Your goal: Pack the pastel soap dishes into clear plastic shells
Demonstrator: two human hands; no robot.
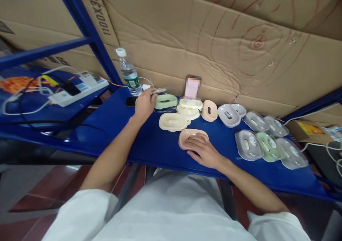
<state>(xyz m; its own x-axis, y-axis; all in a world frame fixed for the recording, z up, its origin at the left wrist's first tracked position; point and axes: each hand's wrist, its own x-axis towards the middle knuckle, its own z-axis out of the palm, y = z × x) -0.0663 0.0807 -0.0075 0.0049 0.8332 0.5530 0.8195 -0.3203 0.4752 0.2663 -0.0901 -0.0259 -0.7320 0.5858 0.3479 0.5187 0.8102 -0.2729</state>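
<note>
A peach soap dish (pixel 183 137) lies at the near side of the blue table. My right hand (pixel 204 150) reaches over its right side, fingers inside and thumb by the near wall, gripping it. Farther off, my left hand (pixel 145 104) has its fingertips on a small, pale, flat thing (pixel 159 90), too blurred to name. Just right of that hand stands a green soap dish (pixel 166 102). Cream soap dish parts (pixel 172 121) overlap in the middle, and a second peach dish (pixel 210 111) is upright beside them. A grey soap dish (pixel 229 115) sits farther right.
Several soap dishes in clear packaging (pixel 248 145) fill the table's right side. At the back are a water bottle (pixel 130 77) and a propped phone (pixel 192 87). A dark phone (pixel 130 101) lies behind my left hand. A power strip (pixel 77 91) with cables is at left; cardboard (pixel 160 31) walls the back.
</note>
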